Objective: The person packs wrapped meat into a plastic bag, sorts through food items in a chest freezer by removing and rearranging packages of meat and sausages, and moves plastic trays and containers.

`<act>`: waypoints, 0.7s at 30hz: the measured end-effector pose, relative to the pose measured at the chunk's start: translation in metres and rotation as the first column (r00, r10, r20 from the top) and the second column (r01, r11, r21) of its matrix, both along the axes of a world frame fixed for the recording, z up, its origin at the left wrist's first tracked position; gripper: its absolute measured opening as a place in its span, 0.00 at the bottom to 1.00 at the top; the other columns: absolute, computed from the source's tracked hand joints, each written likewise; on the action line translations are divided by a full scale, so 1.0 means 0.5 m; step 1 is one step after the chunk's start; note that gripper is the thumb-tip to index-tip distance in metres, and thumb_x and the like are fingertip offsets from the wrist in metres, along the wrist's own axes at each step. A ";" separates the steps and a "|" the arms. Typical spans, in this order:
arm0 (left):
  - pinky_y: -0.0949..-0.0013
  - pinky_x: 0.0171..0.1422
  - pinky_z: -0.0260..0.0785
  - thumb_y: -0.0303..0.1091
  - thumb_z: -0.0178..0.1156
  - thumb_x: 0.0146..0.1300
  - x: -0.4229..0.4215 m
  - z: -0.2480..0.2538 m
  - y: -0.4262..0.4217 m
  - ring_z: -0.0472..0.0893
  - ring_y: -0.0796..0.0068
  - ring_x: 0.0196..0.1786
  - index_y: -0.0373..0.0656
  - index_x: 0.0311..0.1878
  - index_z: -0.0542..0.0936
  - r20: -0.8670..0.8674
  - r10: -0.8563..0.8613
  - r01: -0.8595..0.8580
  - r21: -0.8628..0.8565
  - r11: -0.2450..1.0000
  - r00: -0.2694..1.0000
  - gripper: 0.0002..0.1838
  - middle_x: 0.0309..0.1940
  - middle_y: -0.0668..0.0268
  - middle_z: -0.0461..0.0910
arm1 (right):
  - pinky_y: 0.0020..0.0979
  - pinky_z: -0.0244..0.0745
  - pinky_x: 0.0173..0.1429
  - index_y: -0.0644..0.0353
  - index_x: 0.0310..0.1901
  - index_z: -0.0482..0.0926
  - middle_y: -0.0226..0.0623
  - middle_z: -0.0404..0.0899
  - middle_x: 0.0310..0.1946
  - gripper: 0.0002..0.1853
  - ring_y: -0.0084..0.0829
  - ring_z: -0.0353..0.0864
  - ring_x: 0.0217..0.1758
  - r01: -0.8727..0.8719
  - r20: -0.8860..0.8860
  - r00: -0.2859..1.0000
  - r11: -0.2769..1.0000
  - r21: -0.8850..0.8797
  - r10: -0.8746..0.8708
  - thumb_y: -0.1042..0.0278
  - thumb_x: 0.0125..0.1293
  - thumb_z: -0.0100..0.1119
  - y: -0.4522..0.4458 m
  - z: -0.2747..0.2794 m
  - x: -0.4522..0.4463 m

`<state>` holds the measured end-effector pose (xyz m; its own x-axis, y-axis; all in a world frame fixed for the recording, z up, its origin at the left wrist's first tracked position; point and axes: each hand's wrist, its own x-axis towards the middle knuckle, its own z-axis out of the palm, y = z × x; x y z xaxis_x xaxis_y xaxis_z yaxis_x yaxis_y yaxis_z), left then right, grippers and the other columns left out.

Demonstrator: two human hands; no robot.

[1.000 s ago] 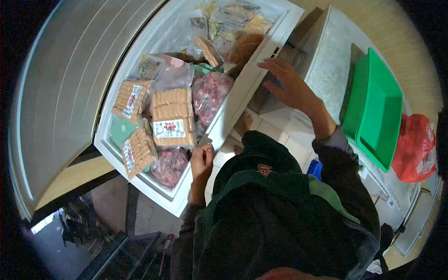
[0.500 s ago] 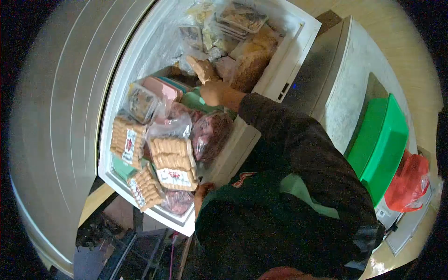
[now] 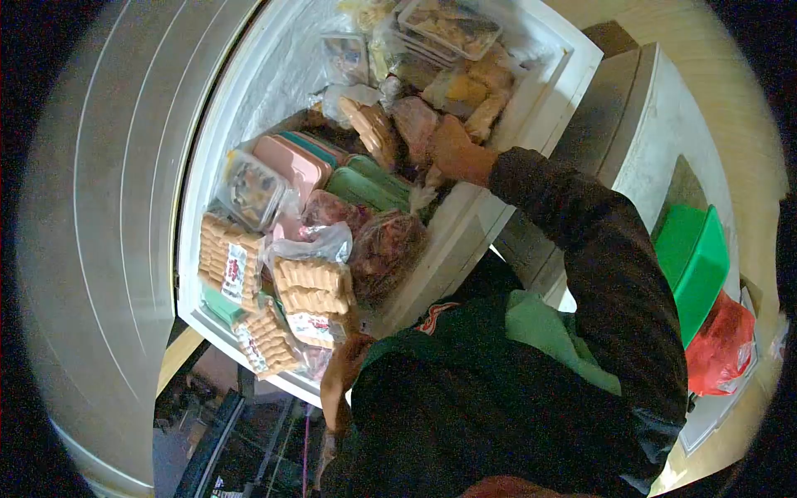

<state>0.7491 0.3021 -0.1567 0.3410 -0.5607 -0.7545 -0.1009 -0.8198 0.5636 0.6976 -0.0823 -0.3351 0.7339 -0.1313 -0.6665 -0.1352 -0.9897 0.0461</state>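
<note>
Lying inside the open freezer (image 3: 278, 75), a pinkish bag (image 3: 413, 124) is located just beside the right hand (image 3: 457, 153), which is lowered into the freezer with the palm turned down. The right fingers are largely hidden; whether they grip anything cannot be told. The left hand (image 3: 344, 365) is positioned at the near edge, beside the largest sausage pack (image 3: 311, 286); its finger spacing cannot be determined. Green boxes (image 3: 369, 183) lie below the pinkish bag in the view, with a pink box (image 3: 290, 162) and a clear tub (image 3: 251, 189) to their left. A meat bag (image 3: 390, 249) lies between the two hands. Outside the freezer, a red bag (image 3: 722, 349) is placed beside a green basin (image 3: 689, 257).
</note>
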 end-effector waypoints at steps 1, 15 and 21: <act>0.71 0.44 0.69 0.32 0.54 0.62 0.005 0.008 -0.003 0.78 0.69 0.42 0.38 0.44 0.76 0.004 -0.015 0.016 -0.008 1.000 1.000 0.10 0.39 0.60 0.79 | 0.42 0.64 0.45 0.51 0.35 0.81 0.31 0.79 0.31 0.12 0.35 0.79 0.37 -0.021 0.121 0.992 0.999 -0.032 0.025 0.59 0.46 0.61 -0.002 -0.033 -0.008; 0.75 0.38 0.69 0.22 0.54 0.60 0.045 0.006 -0.004 0.77 0.77 0.38 0.40 0.48 0.72 -0.335 0.367 -0.456 -0.242 0.856 0.867 0.13 0.36 0.65 0.79 | 0.43 0.74 0.39 0.55 0.34 0.79 0.43 0.79 0.27 0.09 0.42 0.80 0.31 -0.134 0.420 0.898 0.991 -0.027 0.133 0.65 0.50 0.56 -0.090 0.090 -0.035; 0.72 0.49 0.69 0.18 0.53 0.57 0.069 -0.023 -0.052 0.76 0.73 0.45 0.41 0.53 0.68 -0.350 0.305 -0.414 -0.299 0.860 0.886 0.19 0.42 0.62 0.76 | 0.43 0.73 0.43 0.55 0.45 0.77 0.45 0.79 0.33 0.21 0.45 0.79 0.37 -0.061 0.318 0.948 0.977 0.204 -0.007 0.60 0.47 0.62 -0.144 0.297 -0.001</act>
